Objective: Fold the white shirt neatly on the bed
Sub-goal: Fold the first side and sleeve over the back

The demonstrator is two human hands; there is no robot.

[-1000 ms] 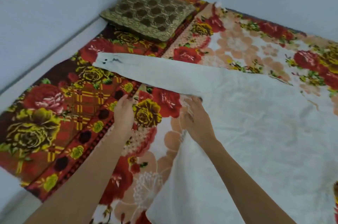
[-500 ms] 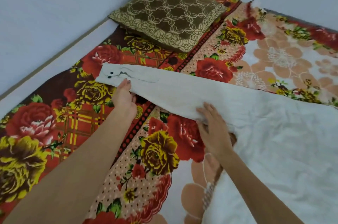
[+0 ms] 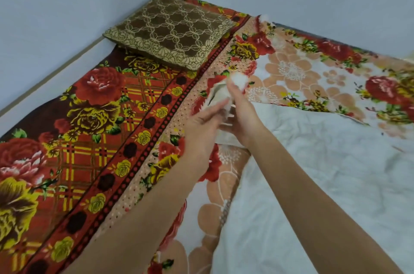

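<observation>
The white shirt (image 3: 324,173) lies spread over the right half of the bed, its body wrinkled and flat. Its left sleeve (image 3: 218,92) is lifted off the blanket and bunched between both hands, near the middle of the view. My left hand (image 3: 202,126) grips the sleeve from the left, fingers blurred with motion. My right hand (image 3: 240,114) holds the sleeve from the right, fingers curled around the cloth. Most of the sleeve is hidden by the hands.
A floral blanket (image 3: 89,139) in red, yellow and peach covers the bed. A brown patterned pillow (image 3: 170,31) rests at the head, against the pale wall (image 3: 67,5). The bed's left edge (image 3: 44,81) runs along the wall.
The sleeve lay stretched flat to the left before; both hands have gathered it and carried it inward toward the shirt body. My left hand moved right from the cuff end.
</observation>
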